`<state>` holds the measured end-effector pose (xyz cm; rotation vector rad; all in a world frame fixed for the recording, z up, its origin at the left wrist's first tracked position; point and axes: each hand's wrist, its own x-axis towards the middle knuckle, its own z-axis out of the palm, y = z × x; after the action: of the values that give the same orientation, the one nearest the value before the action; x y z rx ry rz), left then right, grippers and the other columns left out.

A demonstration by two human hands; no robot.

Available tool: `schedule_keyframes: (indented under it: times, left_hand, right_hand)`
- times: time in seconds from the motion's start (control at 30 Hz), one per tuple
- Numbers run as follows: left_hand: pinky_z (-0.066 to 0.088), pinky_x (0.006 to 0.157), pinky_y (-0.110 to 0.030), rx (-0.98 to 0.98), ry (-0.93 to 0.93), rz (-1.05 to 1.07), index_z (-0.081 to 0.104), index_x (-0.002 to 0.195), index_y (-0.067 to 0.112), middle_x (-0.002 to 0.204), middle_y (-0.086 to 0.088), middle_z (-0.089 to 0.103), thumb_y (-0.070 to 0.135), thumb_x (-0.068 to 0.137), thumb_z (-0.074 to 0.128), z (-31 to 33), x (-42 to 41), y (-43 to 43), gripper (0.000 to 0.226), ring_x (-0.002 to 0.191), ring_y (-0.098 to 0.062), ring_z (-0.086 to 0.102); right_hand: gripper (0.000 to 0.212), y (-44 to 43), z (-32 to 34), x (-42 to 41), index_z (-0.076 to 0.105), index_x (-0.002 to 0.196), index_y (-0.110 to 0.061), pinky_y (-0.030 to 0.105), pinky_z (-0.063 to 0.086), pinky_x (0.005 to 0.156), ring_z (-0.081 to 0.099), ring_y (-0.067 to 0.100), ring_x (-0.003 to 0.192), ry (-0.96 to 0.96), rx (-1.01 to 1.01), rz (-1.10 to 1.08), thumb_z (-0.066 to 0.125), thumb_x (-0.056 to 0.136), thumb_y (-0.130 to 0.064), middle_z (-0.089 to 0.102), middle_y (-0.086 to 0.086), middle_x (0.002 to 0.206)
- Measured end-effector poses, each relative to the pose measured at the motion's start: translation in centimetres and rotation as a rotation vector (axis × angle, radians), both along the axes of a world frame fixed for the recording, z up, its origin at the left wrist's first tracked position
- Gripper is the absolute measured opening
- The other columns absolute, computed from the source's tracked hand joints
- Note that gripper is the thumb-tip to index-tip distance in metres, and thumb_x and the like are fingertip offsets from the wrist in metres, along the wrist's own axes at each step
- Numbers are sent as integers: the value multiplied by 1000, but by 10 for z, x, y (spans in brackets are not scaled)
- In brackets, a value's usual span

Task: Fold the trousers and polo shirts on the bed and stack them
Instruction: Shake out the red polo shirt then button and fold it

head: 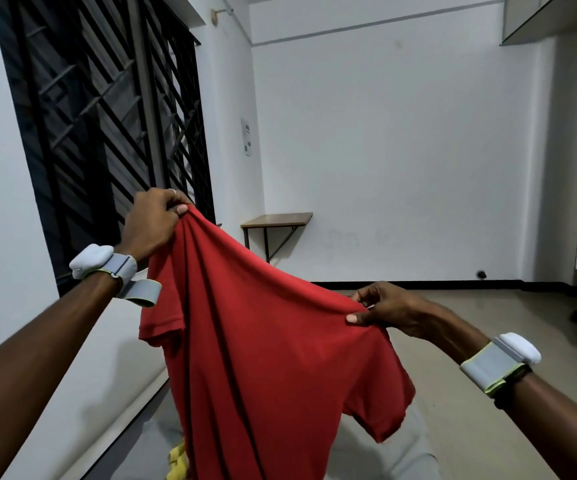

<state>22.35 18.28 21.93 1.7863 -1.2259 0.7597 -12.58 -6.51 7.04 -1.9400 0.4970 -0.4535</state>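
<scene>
Head view: red polo shirt (266,358) hangs lengthwise downward, hem cut off below; left hand (154,220) pinches higher shoulder, right hand (384,311) pinches lower. Collar hidden.

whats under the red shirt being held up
Below the red polo shirt, held up by the left hand and right hand, a scrap of yellow cloth peeks out near its lower edge, with pale grey fabric either side. Whatever else lies beneath is covered.

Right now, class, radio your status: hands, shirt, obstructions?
Left hand pinches red shirt high; right hand pinches it lower. Shirt hangs unfolded. Yellow cloth beneath.
</scene>
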Motion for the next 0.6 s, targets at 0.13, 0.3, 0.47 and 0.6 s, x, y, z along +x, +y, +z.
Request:
schedule_keyframes:
  times: [0.13, 0.3, 0.47, 0.6]
  left_hand:
    - [54, 88, -41, 31, -24, -17, 79, 96, 23, 92, 1, 75, 8, 95, 65, -2, 1, 1, 21, 96, -22, 68]
    - [45, 82, -10, 48, -51, -69, 79, 92, 19, 79, 24, 69, -1, 94, 64, -2, 5, 2, 25, 90, -13, 69]
    - [45, 80, -17, 33, -45, -77, 80, 94, 11, 87, -2, 75, -4, 93, 64, -5, 8, 6, 22, 89, -15, 69]
    - [44, 81, -17, 32, -46, -79, 80, 95, 10, 85, 2, 71, -4, 93, 64, -10, 12, 5, 22, 90, -14, 68]
  right_hand:
    - [25, 4, -4, 5, 64, 75, -10, 21, 46, 53, 57, 13, 63, -70, -148, -61, 84, 78, 6, 62, 5, 70]
    - [32, 5, 2, 2, 56, 69, -14, 19, 38, 57, 50, 7, 61, -102, -190, -22, 76, 88, 3, 55, -2, 65]
    - [18, 8, 1, 1, 57, 87, -11, 19, 48, 63, 58, 11, 73, -74, 57, 120, 66, 99, -1, 61, 3, 80]
    - [35, 14, -7, 9, 69, 105, 5, 22, 54, 74, 66, 16, 83, -136, 194, 146, 51, 108, -24, 71, 14, 95]
